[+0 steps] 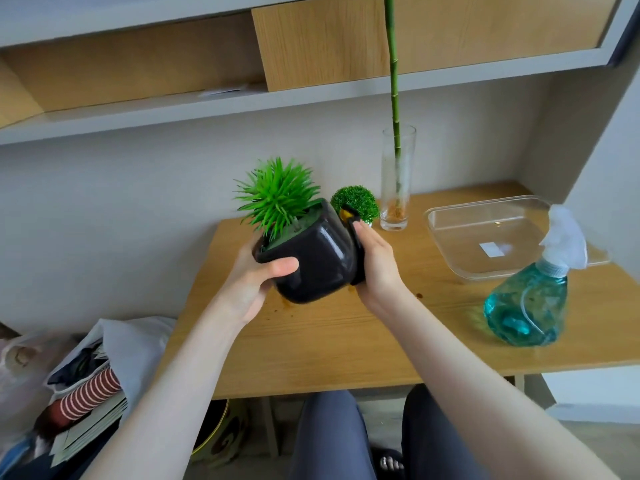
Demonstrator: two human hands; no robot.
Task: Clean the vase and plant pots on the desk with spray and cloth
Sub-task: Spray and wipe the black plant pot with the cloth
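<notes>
So you're mid-wipe: left hand (pixel 256 282) curls round the black pot (pixel 311 261), held tilted above the bench (pixel 346 341), right hand (pixel 377 268) presses the dark cloth (pixel 358 251) on its side. Next, probably rotate it without spilling.

No text, brand or number can be read. A small white label (pixel 491 249) sits on the clear plastic tray (pixel 446 223) at the far right, but it looks blank.
</notes>
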